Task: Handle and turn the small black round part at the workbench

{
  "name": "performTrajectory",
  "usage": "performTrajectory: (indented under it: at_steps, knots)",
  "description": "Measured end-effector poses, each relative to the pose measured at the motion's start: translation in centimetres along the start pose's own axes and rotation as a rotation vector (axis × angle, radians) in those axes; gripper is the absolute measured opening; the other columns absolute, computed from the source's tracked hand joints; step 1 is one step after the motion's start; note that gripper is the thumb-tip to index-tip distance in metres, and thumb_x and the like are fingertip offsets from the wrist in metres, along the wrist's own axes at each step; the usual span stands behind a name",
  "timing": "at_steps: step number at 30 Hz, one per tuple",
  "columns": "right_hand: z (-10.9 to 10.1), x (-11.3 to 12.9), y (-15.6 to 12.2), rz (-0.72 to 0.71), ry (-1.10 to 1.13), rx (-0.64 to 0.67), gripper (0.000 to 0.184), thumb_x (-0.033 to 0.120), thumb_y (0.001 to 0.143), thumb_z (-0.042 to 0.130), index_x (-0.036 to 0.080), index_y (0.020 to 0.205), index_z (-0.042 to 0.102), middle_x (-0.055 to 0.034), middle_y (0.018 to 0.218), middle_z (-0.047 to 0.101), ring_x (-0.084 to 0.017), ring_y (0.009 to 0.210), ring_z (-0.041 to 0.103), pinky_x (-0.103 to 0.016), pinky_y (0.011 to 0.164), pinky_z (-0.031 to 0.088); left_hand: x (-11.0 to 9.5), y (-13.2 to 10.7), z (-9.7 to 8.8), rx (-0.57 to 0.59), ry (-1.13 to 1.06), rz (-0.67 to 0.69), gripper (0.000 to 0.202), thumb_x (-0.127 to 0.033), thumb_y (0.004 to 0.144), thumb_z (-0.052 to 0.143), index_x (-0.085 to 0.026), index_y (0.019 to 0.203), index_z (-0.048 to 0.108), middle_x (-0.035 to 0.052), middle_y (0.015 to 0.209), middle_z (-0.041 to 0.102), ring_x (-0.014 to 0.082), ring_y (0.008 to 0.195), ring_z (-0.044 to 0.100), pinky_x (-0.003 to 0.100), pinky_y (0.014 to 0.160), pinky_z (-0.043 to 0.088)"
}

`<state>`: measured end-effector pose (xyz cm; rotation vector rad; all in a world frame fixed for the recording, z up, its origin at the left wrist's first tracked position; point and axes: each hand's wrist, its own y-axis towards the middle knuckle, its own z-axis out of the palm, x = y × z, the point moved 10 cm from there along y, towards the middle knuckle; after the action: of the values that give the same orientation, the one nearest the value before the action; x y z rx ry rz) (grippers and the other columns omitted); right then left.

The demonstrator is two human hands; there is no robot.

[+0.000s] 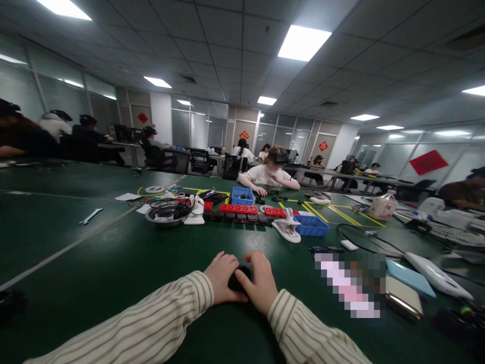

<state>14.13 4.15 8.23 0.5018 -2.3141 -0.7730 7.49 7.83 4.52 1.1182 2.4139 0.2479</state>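
Both my hands rest together on the green table [113, 263], close to me. My left hand [221, 277] and my right hand [260, 283] are curled around a small black object [239, 278] that sits between them; I cannot make out what it is. Striped sleeves cover both my forearms. Farther out on the table lies a row of red and black parts [238, 208], with a blue bin [242, 195] behind it and another blue bin [311, 225] to the right.
A metal bowl of cables [166, 212], a wrench [90, 216] and white holders [287, 228] lie ahead. At the right are a phone [402, 298], a white device [435, 275] and cables. A person [271, 174] sits across the table; others work at desks behind.
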Motion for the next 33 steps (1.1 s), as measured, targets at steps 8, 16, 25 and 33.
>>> performTrajectory:
  at_steps: [8,16,25,33]
  knots:
    - [0.3,1.1,0.2,-0.056,0.055,0.067,0.007,0.016,0.072,0.052,0.018,0.078,0.056,-0.0032,0.080,0.055,-0.019,0.080,0.048,-0.034,0.074,0.038,0.6,0.3,1.0,0.049,-0.103,0.075,0.051,-0.038,0.054,0.076,-0.018,0.098,0.061,0.0045,0.095,0.056,0.0225,0.090,0.052,0.031,0.082,0.044]
    - [0.0,2.3,-0.1,-0.158,0.148,0.098,0.023,0.015,0.071,0.043,0.020,0.088,0.057,-0.0029,0.085,0.060,-0.019,0.088,0.051,-0.036,0.084,0.038,1.0,0.5,1.6,0.085,-0.127,0.081,0.056,-0.044,0.049,0.079,-0.021,0.097,0.062,0.0022,0.095,0.058,0.0240,0.088,0.054,0.035,0.081,0.044]
    - [0.3,-0.1,-0.3,0.016,0.047,0.024,0.028,0.030,0.072,0.060,0.016,0.094,0.051,-0.0066,0.087,0.052,-0.023,0.084,0.047,-0.038,0.076,0.038,0.2,-0.1,-0.3,-0.022,-0.020,-0.014,0.061,-0.057,0.045,0.077,-0.017,0.086,0.055,0.0037,0.089,0.055,0.0264,0.089,0.052,0.054,0.098,0.024]
    - [0.8,0.7,0.1,-0.033,0.059,0.089,0.008,0.017,0.072,0.054,0.018,0.079,0.057,-0.0037,0.081,0.055,-0.020,0.081,0.047,-0.035,0.076,0.036,0.5,0.3,0.2,-0.006,-0.027,0.034,0.043,-0.044,0.055,0.073,-0.016,0.084,0.058,0.0036,0.086,0.055,0.0229,0.084,0.052,0.041,0.090,0.037]
